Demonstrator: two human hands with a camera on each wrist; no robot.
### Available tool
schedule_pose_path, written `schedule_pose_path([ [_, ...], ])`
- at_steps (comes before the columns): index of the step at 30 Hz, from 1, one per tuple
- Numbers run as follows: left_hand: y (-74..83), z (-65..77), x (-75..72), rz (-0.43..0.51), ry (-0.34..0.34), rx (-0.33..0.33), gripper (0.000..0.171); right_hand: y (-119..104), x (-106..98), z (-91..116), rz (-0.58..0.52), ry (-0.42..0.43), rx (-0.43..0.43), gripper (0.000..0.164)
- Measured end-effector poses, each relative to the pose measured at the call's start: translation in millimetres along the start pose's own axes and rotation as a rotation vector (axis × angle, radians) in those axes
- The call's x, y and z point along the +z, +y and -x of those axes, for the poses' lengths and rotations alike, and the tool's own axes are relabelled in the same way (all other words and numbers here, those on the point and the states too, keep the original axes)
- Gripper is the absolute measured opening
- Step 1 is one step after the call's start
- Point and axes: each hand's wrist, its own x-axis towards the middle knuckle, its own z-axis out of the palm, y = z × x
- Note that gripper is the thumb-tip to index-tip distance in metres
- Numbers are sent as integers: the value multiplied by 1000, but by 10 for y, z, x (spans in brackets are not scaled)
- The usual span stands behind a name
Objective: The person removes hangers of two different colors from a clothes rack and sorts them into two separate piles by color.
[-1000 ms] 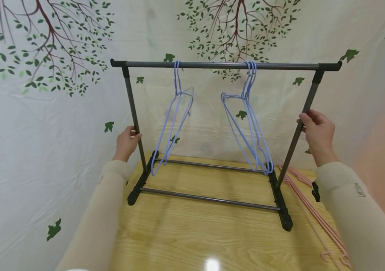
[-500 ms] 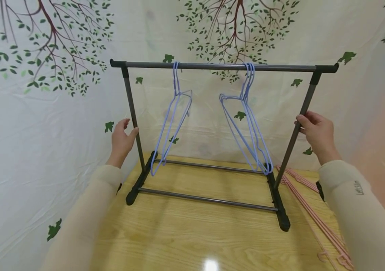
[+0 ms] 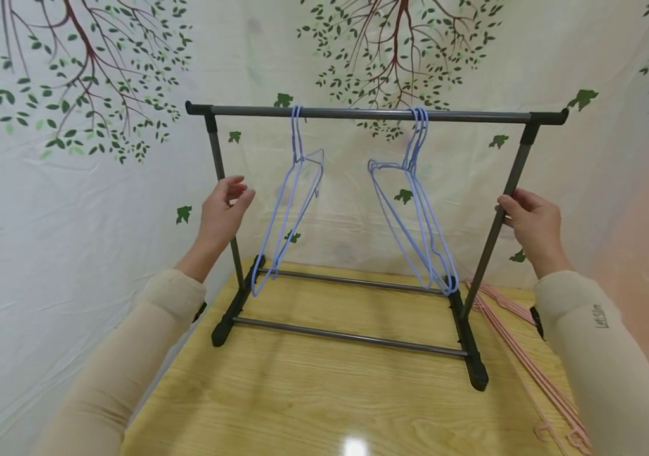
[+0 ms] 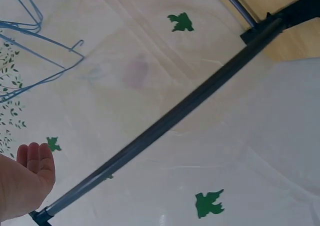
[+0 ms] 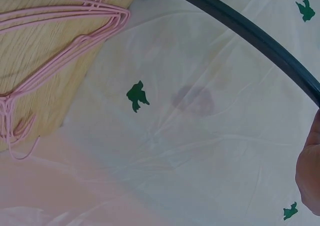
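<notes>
Our rack [image 3: 359, 114] is stretching lengthwise left-to-right between our fingers [image 3: 530, 199]; our right hand [image 3: 535, 234] is pinching its post [image 3: 487, 253], our left hand [image 3: 223, 215] gaping, thumb apart

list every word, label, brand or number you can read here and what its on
"Let", then "Slim": small sideways lettering on the right sleeve; the character between is too small to read surely.
No writing is readable on the rack.
</notes>
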Motion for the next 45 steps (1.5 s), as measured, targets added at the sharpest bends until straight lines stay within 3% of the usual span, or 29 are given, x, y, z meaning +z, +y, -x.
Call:
schedule_pose_path([
  [12,500,108,97,12,-111,-16,59,37,-12,10,44,13,-11,46],
  [23,646,204,211,-51,-195,-56,63,58,-5,8,85,35,-3,49],
  [32,642,199,147,-152,-118,-33,37,49,7,18,29,42,-14,45],
  [40,635,209,124,-119,-23,-37,28,48,19,9,71,48,-21,53],
  [45,635,196,90,-122,23,8,27,43,23,13,76,46,-28,54],
])
